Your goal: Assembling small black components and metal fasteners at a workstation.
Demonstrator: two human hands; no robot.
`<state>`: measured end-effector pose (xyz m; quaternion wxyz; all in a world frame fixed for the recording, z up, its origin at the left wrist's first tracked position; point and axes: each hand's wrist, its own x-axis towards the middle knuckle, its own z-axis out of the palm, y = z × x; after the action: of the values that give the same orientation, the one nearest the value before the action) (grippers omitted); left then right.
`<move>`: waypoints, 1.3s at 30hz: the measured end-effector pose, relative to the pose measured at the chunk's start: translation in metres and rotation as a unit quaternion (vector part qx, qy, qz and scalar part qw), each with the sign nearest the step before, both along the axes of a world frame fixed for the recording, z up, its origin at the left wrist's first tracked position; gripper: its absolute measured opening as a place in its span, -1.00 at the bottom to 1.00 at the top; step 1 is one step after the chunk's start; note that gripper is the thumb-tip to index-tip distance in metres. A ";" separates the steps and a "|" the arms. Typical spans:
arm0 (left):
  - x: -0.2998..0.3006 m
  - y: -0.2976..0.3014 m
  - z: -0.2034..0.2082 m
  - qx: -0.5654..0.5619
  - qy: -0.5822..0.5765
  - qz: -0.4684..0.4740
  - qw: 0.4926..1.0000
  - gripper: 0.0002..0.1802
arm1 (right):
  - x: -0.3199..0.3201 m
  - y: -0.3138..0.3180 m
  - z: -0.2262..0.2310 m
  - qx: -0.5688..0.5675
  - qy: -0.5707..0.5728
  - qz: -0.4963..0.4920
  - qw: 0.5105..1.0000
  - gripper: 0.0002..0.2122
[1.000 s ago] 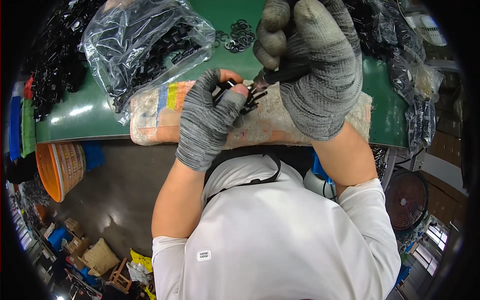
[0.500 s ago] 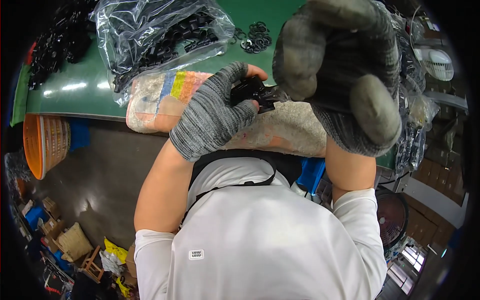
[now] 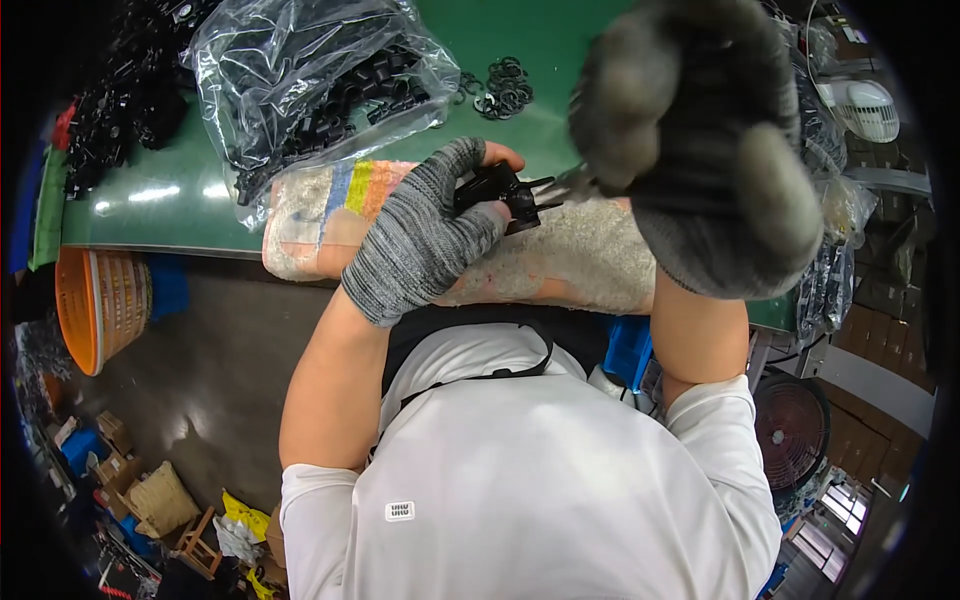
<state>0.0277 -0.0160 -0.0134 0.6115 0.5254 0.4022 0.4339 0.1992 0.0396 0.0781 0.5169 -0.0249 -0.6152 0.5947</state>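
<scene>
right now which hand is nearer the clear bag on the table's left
Left. The left hand is on the near side of the clear bag, close to it; the right hand is farther off, to the bag's right.

Workbench (image 3: 540,110): green top, extending beneath and beyond the left hand (image 3: 420,235).
Lighting: white reflections (image 3: 150,194) on the green top, left of that hand.
Floor (image 3: 240,310): dark, glossy, below-left of the same hand.
Fan (image 3: 785,435): round, below the right hand (image 3: 700,160).
Windows (image 3: 845,505): bright panes, farther below-right.

The right hand (image 3: 702,150) has moved farther from the black part (image 3: 492,190).
</scene>
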 end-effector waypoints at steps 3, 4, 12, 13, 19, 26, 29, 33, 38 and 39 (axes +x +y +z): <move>0.004 0.004 0.011 -0.050 0.027 0.008 0.998 -0.64 | 0.004 -0.010 0.007 -0.156 0.065 -0.130 0.977 -0.46; 0.006 0.005 0.012 -0.054 0.054 0.018 0.997 -0.65 | 0.002 -0.013 0.009 -0.155 0.068 -0.132 0.977 -0.46; 0.013 0.007 0.017 0.001 0.112 0.008 0.994 -0.64 | 0.001 -0.021 0.014 -0.212 0.053 -0.234 0.947 -0.53; 0.014 0.006 0.017 -0.013 0.105 0.010 0.994 -0.64 | 0.002 -0.021 0.013 -0.214 0.047 -0.234 0.947 -0.55; 0.020 0.005 0.016 0.003 0.133 0.007 0.991 -0.65 | 0.003 -0.022 0.011 -0.226 0.010 -0.239 0.944 -0.63; 0.029 0.000 0.025 -0.060 0.096 0.017 0.993 -0.68 | 0.027 -0.015 -0.004 -0.033 -0.104 -0.221 0.969 -0.68; 0.024 0.002 0.024 -0.032 0.052 0.018 0.998 -0.67 | 0.032 -0.014 -0.002 -0.036 -0.022 -0.153 0.987 -0.57; 0.005 -0.004 0.033 -0.005 0.081 0.041 0.996 -0.54 | 0.040 -0.024 0.027 -0.046 -0.019 -0.176 0.983 -0.33; -0.047 0.013 0.076 0.100 0.103 0.205 0.968 -0.64 | 0.041 -0.054 0.060 -0.065 -0.050 -0.294 0.952 -0.33; -0.070 0.027 0.092 0.113 0.026 0.255 0.960 -0.62 | 0.041 -0.057 0.059 -0.067 -0.061 -0.308 0.947 -0.31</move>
<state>-0.0420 0.0110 0.0788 0.4067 0.4825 0.4867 0.6041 0.2402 -0.0176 0.1369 0.6332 -0.2837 -0.5671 0.4438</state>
